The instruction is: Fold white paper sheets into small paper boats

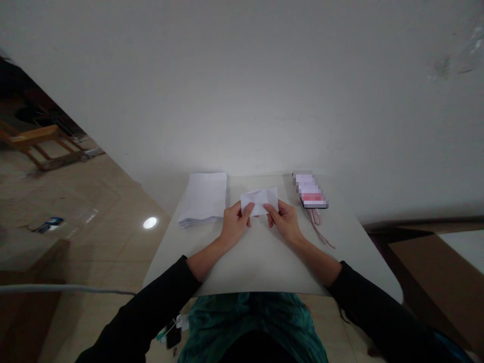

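A small folded sheet of white paper (260, 197) is held up above the table between my two hands, with crease lines across its face. My left hand (235, 225) pinches its lower left part, thumb in front and fingers behind. On the lower right, my right hand (285, 221) grips it the same way, thumb pressed on the front. The fingers behind the paper are partly hidden. Left of my left hand lies a stack of white paper (206, 196). Beyond my right hand is a phone (310, 190) with a lit, blurred screen and a pink strap (316, 217).
The white table (260, 267) stands against a pale wall (257, 101), its rounded front edge near my lap. A brown cardboard box (434, 272) is at the right. On the floor to the left are a wooden chair (40, 136) and a grey cable (68, 288) crossing the view.
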`<state>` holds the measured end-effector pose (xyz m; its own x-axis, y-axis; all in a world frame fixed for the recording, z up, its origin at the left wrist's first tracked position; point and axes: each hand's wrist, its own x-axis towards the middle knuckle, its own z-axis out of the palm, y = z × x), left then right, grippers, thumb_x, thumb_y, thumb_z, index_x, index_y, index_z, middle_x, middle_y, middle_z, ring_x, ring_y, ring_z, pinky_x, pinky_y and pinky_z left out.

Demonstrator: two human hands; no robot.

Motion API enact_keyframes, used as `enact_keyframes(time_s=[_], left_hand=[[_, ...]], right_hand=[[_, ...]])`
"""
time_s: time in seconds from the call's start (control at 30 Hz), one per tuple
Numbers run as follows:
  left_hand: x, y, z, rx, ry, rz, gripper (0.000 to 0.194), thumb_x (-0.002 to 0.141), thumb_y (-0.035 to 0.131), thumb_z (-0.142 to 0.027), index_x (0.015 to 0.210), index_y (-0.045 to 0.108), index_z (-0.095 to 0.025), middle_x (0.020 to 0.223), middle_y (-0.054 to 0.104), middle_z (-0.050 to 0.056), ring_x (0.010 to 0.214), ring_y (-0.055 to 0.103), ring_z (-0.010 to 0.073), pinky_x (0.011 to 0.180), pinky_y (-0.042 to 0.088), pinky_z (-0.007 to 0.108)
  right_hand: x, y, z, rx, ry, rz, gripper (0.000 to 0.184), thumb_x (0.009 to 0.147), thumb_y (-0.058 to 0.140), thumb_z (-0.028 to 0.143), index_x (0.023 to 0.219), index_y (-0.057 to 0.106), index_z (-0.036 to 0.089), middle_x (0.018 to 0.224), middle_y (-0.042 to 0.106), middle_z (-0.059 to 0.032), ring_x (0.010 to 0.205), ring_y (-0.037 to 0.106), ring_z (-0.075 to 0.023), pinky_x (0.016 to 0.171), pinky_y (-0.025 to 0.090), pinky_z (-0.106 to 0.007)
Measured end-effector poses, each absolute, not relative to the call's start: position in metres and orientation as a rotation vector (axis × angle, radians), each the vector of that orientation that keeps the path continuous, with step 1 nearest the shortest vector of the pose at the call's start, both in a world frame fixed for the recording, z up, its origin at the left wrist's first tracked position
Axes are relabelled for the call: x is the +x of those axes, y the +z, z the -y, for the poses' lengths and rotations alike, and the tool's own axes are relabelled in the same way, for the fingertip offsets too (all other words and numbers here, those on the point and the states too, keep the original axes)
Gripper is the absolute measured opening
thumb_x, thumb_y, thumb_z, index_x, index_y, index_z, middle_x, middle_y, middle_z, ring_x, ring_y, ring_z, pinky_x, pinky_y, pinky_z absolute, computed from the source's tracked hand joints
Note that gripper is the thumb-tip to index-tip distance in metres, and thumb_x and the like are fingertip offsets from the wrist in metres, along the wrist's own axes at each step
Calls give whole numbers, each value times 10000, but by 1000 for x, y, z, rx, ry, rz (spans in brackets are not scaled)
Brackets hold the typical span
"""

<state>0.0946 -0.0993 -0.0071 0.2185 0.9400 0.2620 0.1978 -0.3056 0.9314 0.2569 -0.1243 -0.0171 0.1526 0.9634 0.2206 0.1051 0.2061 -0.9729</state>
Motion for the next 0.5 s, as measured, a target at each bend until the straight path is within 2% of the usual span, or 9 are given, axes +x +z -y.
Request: enact_keyframes(time_s=[0.1, 0.2, 0.37, 0.5], left_hand=[[94, -6, 101, 1644, 1142, -1108, 434, 939, 462, -540, 742, 565, -168, 461, 489, -67, 319, 396, 58, 358, 311, 179], [96, -6, 105, 1560, 1148, -1100, 439, 951, 396, -573, 809, 534, -181, 416, 399, -101, 282, 341, 61, 323, 272, 172], [97, -2, 107, 1531, 1130, -1041, 431, 959, 371, -581, 882, 520, -184, 412, 383, -115, 277, 332, 63, 315, 260, 166], [90, 1, 100, 1632, 1099, -1029, 436, 959, 412, -546, 773, 534, -172, 466, 468, -68, 371, 422, 65, 389, 348, 173]], right_hand=[[254, -18, 126, -1173, 924, 1274, 428, 842, 605, 562, 630, 519, 201, 453, 491, 48, 409, 435, -97, 451, 340, -237], [253, -20, 126, -1174, 911, 1249, 422, 846, 604, 562, 643, 531, 200, 448, 481, 52, 409, 425, -97, 450, 332, -239], [255, -21, 124, -1142, 951, 1221, 403, 843, 623, 553, 673, 552, 196, 440, 485, 56, 396, 423, -99, 443, 320, -241], [258, -21, 125, -1175, 873, 1298, 404, 857, 617, 538, 668, 597, 181, 497, 571, 20, 465, 453, -107, 506, 358, -243]])
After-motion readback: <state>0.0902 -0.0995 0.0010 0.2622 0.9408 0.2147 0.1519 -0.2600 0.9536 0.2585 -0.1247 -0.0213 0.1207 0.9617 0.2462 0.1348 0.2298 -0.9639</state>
